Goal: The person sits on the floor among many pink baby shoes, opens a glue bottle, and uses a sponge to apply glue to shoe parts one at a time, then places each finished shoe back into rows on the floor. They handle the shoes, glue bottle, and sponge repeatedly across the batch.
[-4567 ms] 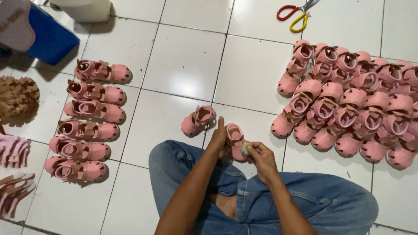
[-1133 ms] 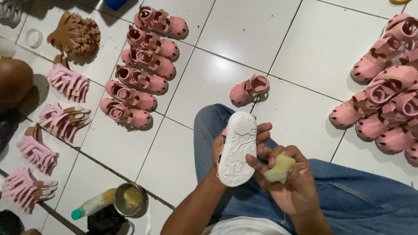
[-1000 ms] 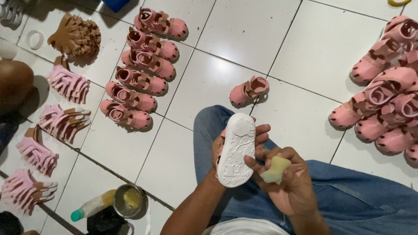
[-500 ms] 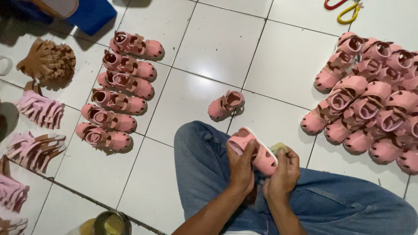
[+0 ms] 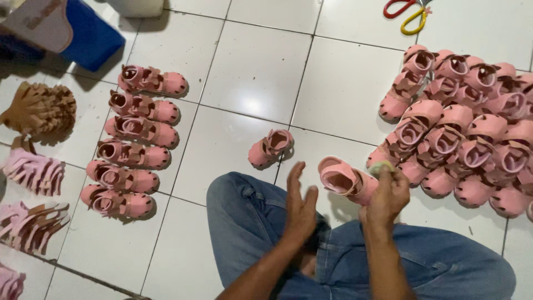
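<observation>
My right hand [image 5: 388, 195] grips a small pink sandal [image 5: 345, 179] by its toe end, just above my lap and the floor, with a pale yellow sponge piece [image 5: 380, 165] pinched in the same fingers. Left of that sandal, my left hand [image 5: 300, 204] is raised with fingers spread, holding nothing and a short gap away from it. Another single pink sandal [image 5: 270, 147] lies on the white tile in front of my knee. My jeans-clad legs [image 5: 250, 233] are crossed below.
A column of several pink sandals [image 5: 136, 139] lies at the left, a large pile of pink sandals [image 5: 472, 128] at the right. Red-and-yellow scissors [image 5: 408, 14] lie top right, a blue box [image 5: 89, 39] top left, brown cut pieces [image 5: 39, 108] and pink cut straps [image 5: 33, 172] at the left edge.
Both hands held the sandal over my lap half a second ago. My left hand has let go and opened; my right hand has carried the sandal to the right.
</observation>
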Demonstrator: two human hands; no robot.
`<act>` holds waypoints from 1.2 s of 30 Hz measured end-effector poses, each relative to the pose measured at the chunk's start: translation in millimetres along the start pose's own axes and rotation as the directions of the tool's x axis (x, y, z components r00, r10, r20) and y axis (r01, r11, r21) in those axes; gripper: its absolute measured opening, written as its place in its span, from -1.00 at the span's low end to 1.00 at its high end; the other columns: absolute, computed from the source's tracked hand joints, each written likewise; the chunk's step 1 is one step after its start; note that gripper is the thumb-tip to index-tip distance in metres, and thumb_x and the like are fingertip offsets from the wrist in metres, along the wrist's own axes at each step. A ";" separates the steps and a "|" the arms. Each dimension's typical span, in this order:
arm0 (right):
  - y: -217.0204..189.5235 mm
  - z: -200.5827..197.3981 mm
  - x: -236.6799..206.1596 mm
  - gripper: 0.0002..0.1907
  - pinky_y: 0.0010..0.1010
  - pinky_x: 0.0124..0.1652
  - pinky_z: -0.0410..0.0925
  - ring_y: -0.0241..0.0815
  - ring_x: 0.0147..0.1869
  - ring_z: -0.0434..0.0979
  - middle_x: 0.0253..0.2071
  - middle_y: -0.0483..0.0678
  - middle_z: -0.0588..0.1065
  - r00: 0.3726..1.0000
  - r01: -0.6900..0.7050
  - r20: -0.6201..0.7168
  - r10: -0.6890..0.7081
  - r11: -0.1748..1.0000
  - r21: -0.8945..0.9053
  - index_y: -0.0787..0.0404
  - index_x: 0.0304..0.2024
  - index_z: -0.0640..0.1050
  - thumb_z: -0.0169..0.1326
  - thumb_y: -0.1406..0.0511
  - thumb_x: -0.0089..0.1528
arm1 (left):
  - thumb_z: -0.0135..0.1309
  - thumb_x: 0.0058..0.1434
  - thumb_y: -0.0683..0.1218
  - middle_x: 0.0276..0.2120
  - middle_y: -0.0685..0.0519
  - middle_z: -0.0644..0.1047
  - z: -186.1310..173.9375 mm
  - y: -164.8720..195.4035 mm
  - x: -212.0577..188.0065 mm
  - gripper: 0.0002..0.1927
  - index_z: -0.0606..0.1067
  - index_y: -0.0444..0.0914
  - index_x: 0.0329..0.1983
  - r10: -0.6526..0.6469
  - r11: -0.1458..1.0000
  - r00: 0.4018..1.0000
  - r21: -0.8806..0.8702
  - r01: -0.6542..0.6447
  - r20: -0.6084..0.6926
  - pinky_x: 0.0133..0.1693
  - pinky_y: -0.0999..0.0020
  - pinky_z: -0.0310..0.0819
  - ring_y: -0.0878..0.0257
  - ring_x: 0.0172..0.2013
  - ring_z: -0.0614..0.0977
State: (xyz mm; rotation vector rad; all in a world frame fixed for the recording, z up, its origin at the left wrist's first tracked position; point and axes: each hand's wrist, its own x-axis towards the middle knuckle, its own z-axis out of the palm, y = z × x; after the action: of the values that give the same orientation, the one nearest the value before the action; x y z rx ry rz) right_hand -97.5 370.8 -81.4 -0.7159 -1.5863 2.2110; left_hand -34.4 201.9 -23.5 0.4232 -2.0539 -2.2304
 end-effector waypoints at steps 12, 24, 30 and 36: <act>9.0 -15.7 -0.9 -0.74 -0.49 -0.11 0.42 -0.28 -0.09 0.56 -0.13 -0.03 0.56 0.957 -0.268 0.068 0.283 0.947 -0.174 0.37 0.00 0.50 0.17 0.36 0.30 | 0.29 0.20 0.08 0.46 -0.05 0.32 -63.9 42.3 56.5 -0.29 0.31 -0.15 0.38 0.191 0.768 0.754 0.383 -0.513 0.628 0.46 -0.05 0.07 0.00 0.49 0.27; -1.7 -31.0 7.1 -0.73 -0.50 -0.11 0.42 -0.27 -0.08 0.55 -0.12 -0.01 0.57 0.976 -0.215 -0.012 0.218 0.950 -0.226 0.37 0.02 0.49 0.17 0.35 0.32 | 0.34 0.00 0.13 0.28 -0.11 0.41 -73.8 0.1 133.5 -0.20 0.34 -0.25 0.27 0.196 0.169 0.940 0.935 -0.311 0.278 0.23 -0.21 0.12 -0.13 0.24 0.39; -13.8 -25.1 13.9 -0.77 -0.44 -0.16 0.47 -0.24 -0.13 0.57 -0.14 0.01 0.56 0.967 -0.244 0.064 0.246 0.969 -0.041 0.38 -0.02 0.48 0.15 0.35 0.34 | 0.25 0.15 0.04 0.09 -0.10 0.53 -91.1 7.5 131.8 -0.50 0.45 -0.23 0.10 -0.083 0.306 0.992 0.950 -0.062 0.092 0.09 0.05 0.50 -0.13 0.14 0.54; -46.6 -44.7 23.9 -0.80 -0.44 -0.15 0.49 -0.25 -0.12 0.59 -0.14 -0.04 0.55 0.971 -0.225 0.095 0.221 0.974 0.024 0.35 -0.04 0.51 0.13 0.35 0.34 | 0.33 -0.02 -0.12 0.18 -0.15 0.47 -85.6 31.1 103.6 -0.28 0.38 -0.27 0.24 0.067 0.743 0.967 0.634 -0.212 0.245 0.08 0.12 0.51 -0.14 0.12 0.57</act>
State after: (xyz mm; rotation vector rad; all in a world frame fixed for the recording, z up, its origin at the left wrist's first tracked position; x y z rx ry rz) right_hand -92.9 433.7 -53.7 -0.8301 -1.5733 2.4580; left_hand -115.9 91.1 -13.5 0.0523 -2.8482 -1.4441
